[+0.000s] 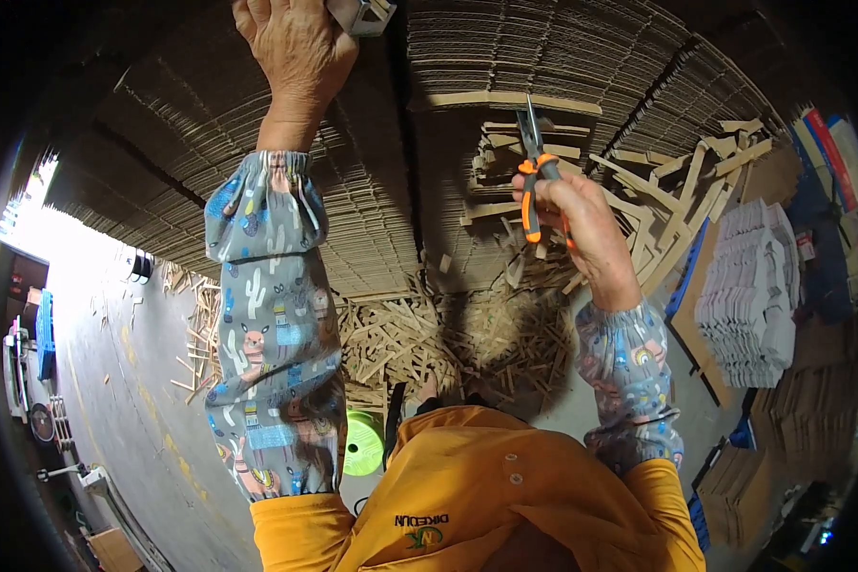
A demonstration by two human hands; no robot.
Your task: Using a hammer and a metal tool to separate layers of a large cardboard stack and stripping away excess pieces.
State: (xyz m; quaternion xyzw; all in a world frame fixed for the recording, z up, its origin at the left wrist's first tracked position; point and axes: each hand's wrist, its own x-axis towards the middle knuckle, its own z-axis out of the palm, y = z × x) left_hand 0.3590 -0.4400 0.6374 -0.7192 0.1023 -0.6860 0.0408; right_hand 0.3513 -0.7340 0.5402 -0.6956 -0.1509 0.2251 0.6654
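In my right hand (586, 224) is a pair of long-nose pliers (532, 172) with orange and black handles. Their slightly parted jaws point away from me, in front of a tall stack of cut corrugated cardboard (343, 200) with ragged edges. A pale cardboard strip (515, 100) lies across the stack by the jaw tips. My left hand (298, 57) is at the far side of the stack, back of the hand up; the top edge of the picture cuts off its fingertips. Beside its thumb is a grey metallic-looking piece (362, 15), only partly visible.
Loose cardboard strips (682, 205) are heaped to the right, and more scraps (391, 343) cover the floor at my feet. A bundle of white cut sheets (748, 291) stands at right. A bright green roll (362, 443) sits near my left elbow.
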